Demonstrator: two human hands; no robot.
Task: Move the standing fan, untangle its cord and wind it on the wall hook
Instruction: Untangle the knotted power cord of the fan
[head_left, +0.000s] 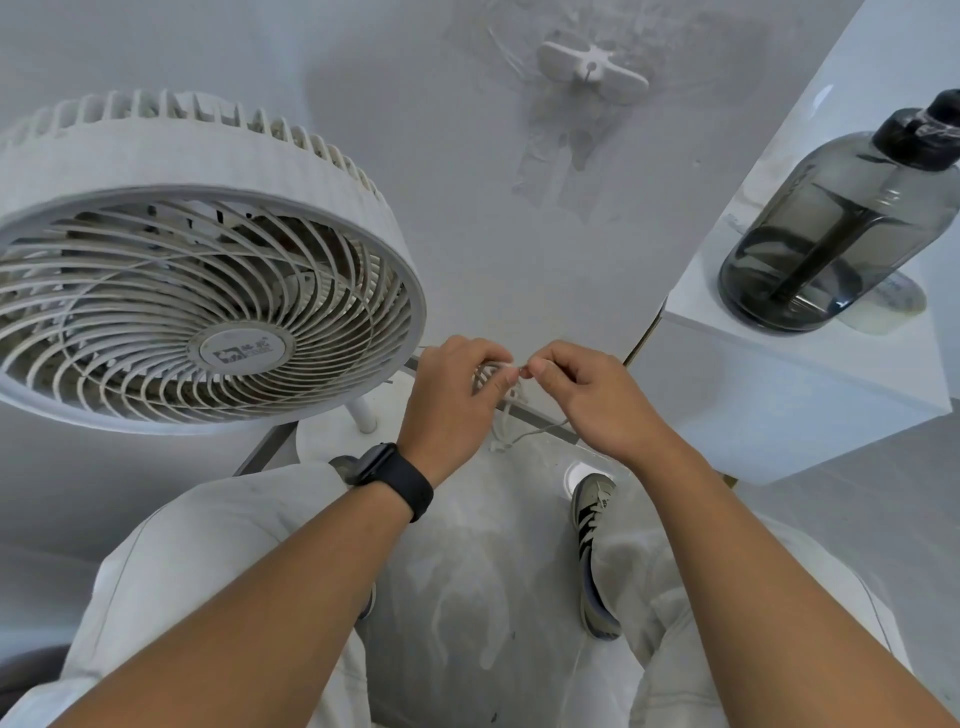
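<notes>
Fan (197, 291) stands by the wall, so the move looks done. Untangling underway: left hand (457, 400) grips the bunched cord (491, 371), right hand (587, 389) pinches a strand. Hook (592, 65) bare, winding left. Fan hub badge unreadable; bottle (841, 223) on table (779, 395).

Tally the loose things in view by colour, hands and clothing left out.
White: 3 (fan, cord, wall hook)
Dark grey: 1 (water bottle)
Black: 1 (wristwatch)
Total: 5
</notes>
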